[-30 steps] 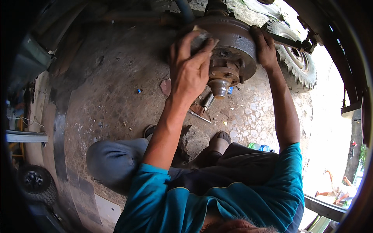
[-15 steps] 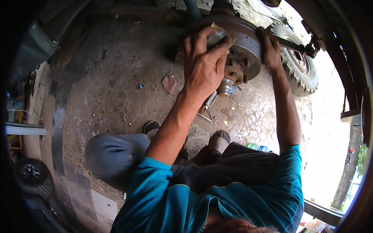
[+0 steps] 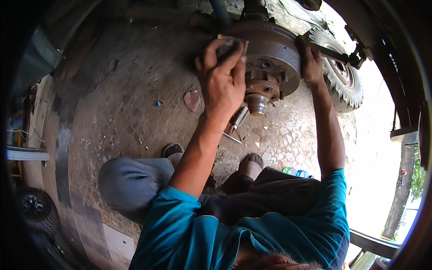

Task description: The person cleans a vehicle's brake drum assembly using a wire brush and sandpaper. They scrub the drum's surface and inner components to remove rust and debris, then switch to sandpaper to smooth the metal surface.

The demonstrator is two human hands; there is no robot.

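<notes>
Head view: a round metal drum (image 3: 274,42) is set between the hands. A flat piece (image 3: 224,49) is pinched in the left hand's (image 3: 221,83) fingers at the drum's left side; its right rim is touched by the right hand (image 3: 311,63), finger closure unclear.

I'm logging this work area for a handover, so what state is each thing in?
Left hand: curled around the block
Block: gripped at the drum's side
Right hand: laid on the drum's outer edge
Drum: uncovered, no wheel on it
Hub: exposed
Large wheel: tyre fitted, off the drum
Small wheel: tyre fitted
Reddish piece: lying on the floor
</notes>
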